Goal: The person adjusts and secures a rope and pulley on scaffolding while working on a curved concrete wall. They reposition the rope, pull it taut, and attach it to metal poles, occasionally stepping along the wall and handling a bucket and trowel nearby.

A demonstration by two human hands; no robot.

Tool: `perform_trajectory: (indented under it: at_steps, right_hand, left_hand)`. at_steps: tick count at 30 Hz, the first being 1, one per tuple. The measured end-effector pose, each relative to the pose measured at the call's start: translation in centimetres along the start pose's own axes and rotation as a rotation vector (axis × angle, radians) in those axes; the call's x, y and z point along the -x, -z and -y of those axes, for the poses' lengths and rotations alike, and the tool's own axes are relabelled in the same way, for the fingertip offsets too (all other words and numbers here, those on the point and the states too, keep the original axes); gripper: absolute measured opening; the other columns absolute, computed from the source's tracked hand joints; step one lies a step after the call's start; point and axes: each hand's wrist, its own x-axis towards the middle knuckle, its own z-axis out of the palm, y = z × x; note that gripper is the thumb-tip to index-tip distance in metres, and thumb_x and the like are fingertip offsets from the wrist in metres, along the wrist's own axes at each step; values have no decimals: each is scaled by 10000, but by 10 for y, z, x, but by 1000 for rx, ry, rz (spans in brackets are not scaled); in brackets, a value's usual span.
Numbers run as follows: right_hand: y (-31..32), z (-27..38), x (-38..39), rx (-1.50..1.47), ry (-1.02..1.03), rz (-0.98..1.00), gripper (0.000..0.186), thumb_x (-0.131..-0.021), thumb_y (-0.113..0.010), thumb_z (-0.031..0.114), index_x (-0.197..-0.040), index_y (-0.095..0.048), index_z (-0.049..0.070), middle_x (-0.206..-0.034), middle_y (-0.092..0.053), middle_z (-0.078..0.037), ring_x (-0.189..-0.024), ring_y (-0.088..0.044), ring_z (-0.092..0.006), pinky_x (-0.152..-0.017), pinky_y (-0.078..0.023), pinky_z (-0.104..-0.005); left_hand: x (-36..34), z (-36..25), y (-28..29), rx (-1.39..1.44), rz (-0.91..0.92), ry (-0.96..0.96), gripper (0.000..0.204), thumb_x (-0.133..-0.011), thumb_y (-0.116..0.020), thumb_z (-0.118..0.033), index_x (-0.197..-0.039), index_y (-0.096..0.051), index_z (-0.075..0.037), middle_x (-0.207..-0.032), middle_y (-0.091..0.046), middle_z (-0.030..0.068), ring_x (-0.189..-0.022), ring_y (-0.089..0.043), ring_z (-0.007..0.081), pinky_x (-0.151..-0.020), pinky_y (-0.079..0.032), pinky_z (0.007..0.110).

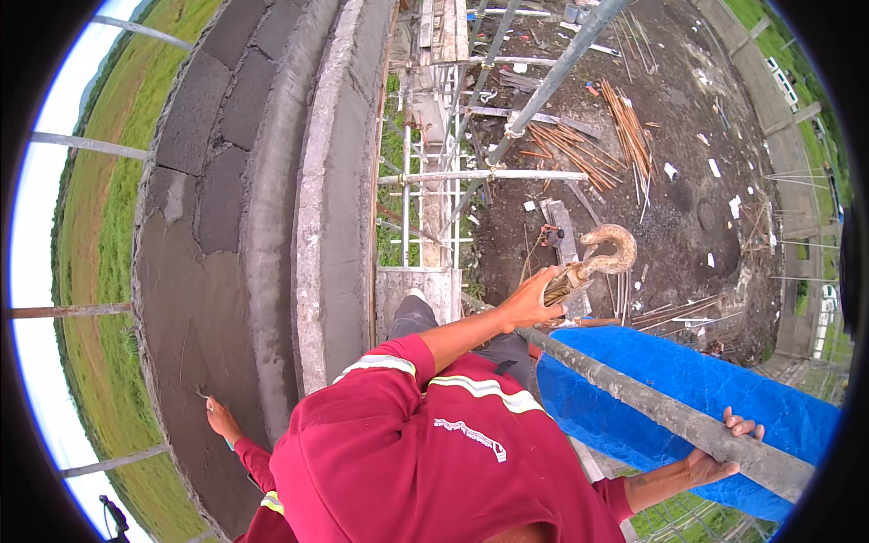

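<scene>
Head view: holding rusty hook (623, 256) in left hand (530, 300), fingers clamped around its shank end, over the muddy yard (688, 240); clasping grey pipe (634, 393) with right hand (721, 452), fingers curled around it, beside blue sheet (769, 398). Judged part-done, with nothing seen in the hook's bend, and with smooth mortar (195, 308) near a co-worker's hand (221, 421) but bare blocks (197, 113) farther along.

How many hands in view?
3: the left hand holding the rusty hook, the right hand on the gray pipe, and a co-worker's hand by the gray plaster, lower left. Others may be hidden.
</scene>
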Motion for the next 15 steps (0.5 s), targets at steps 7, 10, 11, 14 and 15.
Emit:
perform_trajectory:
  at_steps: [7,10,11,14,15]
  right_hand:
    - [2,3,-7,24,8,-60,521,-942,-747,378,-1281,-530,45,-935,-507,-54,-880,-515,-199,-855,-452,-398]
    - [-2,1,-6,-3,8,-94,473,-952,-734,346,-1256,-531,46,-924,-502,-60,-883,-511,-198,-859,-458,-402]
    - [-3,0,-6,23,17,-104,465,-952,-734,342,-1249,-533,46,-924,-502,-62,-882,-508,-198,-857,-457,-401]
    - [-6,2,-6,-13,11,-126,433,-957,-723,338,-1221,-539,48,-925,-503,-70,-871,-499,-200,-849,-457,-404]
    - [-7,3,-7,16,17,-117,426,-960,-716,336,-1218,-540,46,-924,-500,-70,-870,-498,-200,-849,-457,-404]
  left_hand:
    - [16,-26,60,88,-292,19,979,-807,-810,-319,-1547,-309,82,-1570,-397,287,-1478,-388,341,-1218,-291,381]
    - [20,-45,117,169,-430,-51,957,-790,-806,-269,-1518,-320,119,-1449,-521,249,-1330,-526,282,-1145,-377,359]
    - [17,-52,141,190,-485,-105,964,-787,-811,-265,-1516,-315,126,-1434,-532,245,-1310,-537,268,-1133,-386,349]
    - [15,-75,219,135,-660,-188,962,-769,-827,-233,-1503,-323,133,-1393,-554,248,-1274,-556,268,-1103,-412,351]
    - [18,-81,244,67,-753,-246,955,-764,-832,-221,-1497,-331,131,-1372,-568,245,-1255,-565,271,-1094,-419,352]
